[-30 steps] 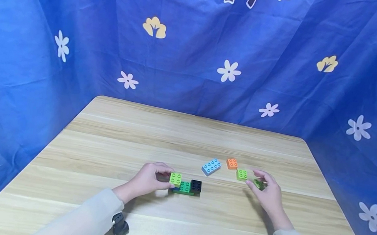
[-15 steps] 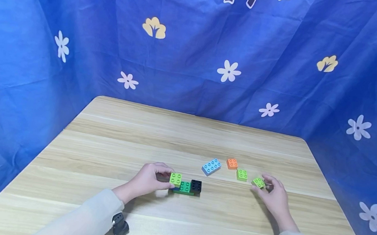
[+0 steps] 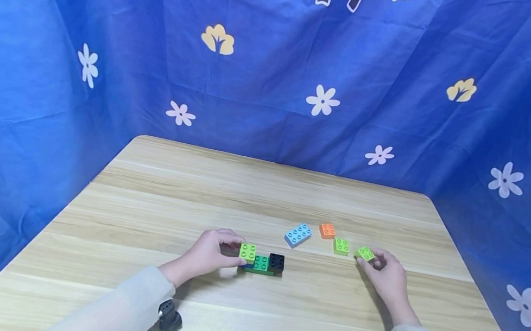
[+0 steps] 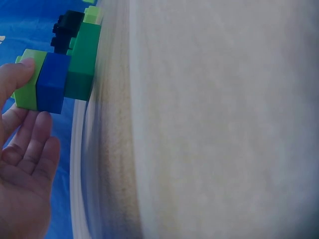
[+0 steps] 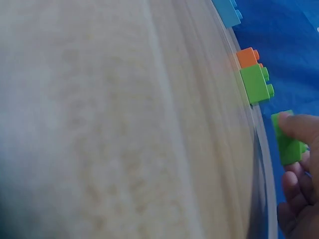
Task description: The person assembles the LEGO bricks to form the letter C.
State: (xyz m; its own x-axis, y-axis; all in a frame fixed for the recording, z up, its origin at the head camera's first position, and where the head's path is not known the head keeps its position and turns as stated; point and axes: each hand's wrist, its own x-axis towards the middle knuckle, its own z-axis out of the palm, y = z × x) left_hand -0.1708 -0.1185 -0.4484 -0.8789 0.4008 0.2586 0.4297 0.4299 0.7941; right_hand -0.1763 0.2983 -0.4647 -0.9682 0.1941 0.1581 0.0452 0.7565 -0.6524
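Note:
My left hand (image 3: pixel 208 252) pinches a lime green building brick (image 3: pixel 247 251) between thumb and fingers. That brick sits on a blue brick (image 4: pixel 52 82), stacked at the left end of a longer green brick (image 4: pixel 83 62). Black bricks (image 3: pixel 276 262) stand at the right end of the same build. Over on the right, my right hand (image 3: pixel 387 280) pinches a light green brick (image 3: pixel 364 254) by its sides, studs facing up in the head view. The right wrist view shows this held brick (image 5: pixel 288 142) with the thumb on its near edge.
Left of the right hand, a second light green brick (image 3: pixel 341 247) lies on the wooden table (image 3: pixel 223 188). Close by are an orange brick (image 3: pixel 327 231) and a longer light blue brick (image 3: pixel 298 235). A blue patterned cloth (image 3: pixel 265 78) hangs behind and beside the table.
My right hand has moved a little to the right, away from the loose light green brick. Its held brick has turned from tilted to studs up. The left hand stays in place.

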